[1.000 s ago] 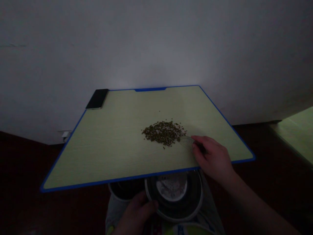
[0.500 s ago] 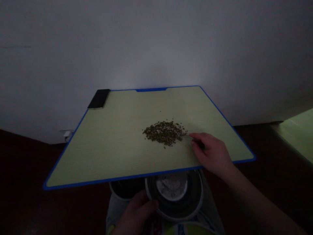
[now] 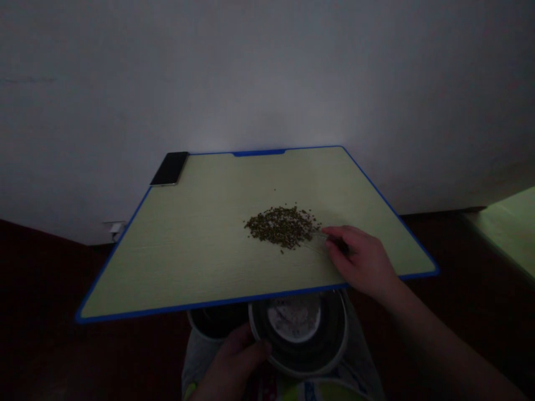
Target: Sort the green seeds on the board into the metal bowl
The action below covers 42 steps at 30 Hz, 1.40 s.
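Observation:
A pile of small green-brown grains [image 3: 278, 225] lies spread on the pale board-like tabletop [image 3: 188, 239], right of its middle. My right hand [image 3: 361, 259] is closed round the handle of a metal spoon [image 3: 320, 235]. The spoon's head is at the pile's right edge, hard to make out among the grains. Below the front edge, my left hand [image 3: 236, 359] grips the left rim of a round metal bowl [image 3: 340, 345], thumb on the inside. The bowl is over my lap, its far part hidden under the tabletop.
A second dark bowl [image 3: 198, 328] sits on my lap to the left, partly under the table. A dark phone or tablet [image 3: 170, 169] lies at the far left corner. Behind stands a plain wall [image 3: 267, 72] with a white plug [image 3: 115, 228] low at left.
The spoon's head has shifted slightly and is less distinct among the grains. My left hand and the bowl stay where they were.

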Each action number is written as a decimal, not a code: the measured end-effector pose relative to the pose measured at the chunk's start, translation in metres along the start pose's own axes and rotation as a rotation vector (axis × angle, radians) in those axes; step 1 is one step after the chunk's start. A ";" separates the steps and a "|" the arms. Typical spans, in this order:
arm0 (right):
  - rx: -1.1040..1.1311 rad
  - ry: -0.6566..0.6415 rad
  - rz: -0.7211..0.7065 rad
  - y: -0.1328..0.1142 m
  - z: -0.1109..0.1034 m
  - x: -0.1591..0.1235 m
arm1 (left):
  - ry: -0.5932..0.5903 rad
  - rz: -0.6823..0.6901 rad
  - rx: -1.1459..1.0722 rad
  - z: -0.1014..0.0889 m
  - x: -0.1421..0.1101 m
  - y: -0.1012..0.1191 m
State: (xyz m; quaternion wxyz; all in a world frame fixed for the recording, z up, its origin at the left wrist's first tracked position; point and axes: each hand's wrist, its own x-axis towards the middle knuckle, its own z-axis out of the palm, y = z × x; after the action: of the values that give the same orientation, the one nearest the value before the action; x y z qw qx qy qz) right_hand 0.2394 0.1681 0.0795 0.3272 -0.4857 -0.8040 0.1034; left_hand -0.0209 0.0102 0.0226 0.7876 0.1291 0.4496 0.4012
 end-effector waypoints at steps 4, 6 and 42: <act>0.006 0.009 -0.033 0.000 -0.002 -0.003 | -0.016 0.007 0.006 -0.001 0.001 -0.002; 0.005 0.020 -0.054 -0.001 -0.003 -0.005 | -0.033 -0.001 0.010 -0.001 0.001 -0.001; -0.001 0.050 -0.166 -0.006 -0.004 -0.006 | -0.013 -0.027 -0.010 -0.006 0.005 -0.008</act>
State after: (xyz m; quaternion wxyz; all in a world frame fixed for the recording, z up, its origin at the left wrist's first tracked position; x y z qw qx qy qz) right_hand 0.2394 0.1592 0.0825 0.3544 -0.4200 -0.8330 0.0635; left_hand -0.0204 0.0080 0.0116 0.7965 0.1218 0.4443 0.3916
